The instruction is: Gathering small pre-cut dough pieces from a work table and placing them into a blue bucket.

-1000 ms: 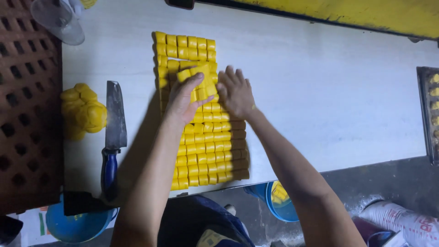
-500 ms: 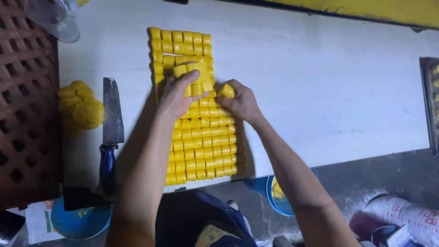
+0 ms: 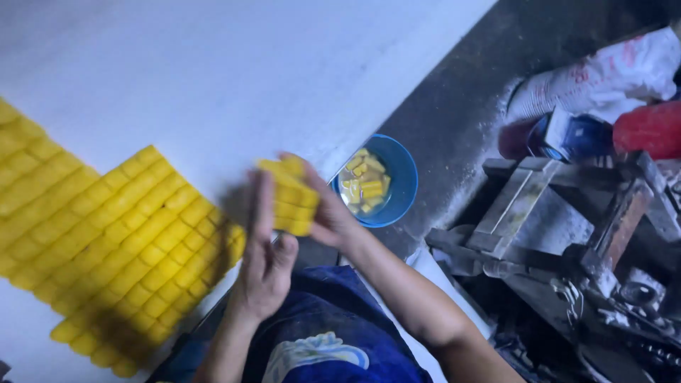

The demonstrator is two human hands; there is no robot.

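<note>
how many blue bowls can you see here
1: a blue bowl on the dark floor beside the white table, right of the right hand, with yellow pieces inside. Others may be out of view.

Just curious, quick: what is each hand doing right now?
Left hand: open, flat against the yellow blocks.
Right hand: holding the same yellow blocks; fingers behind them.
</note>
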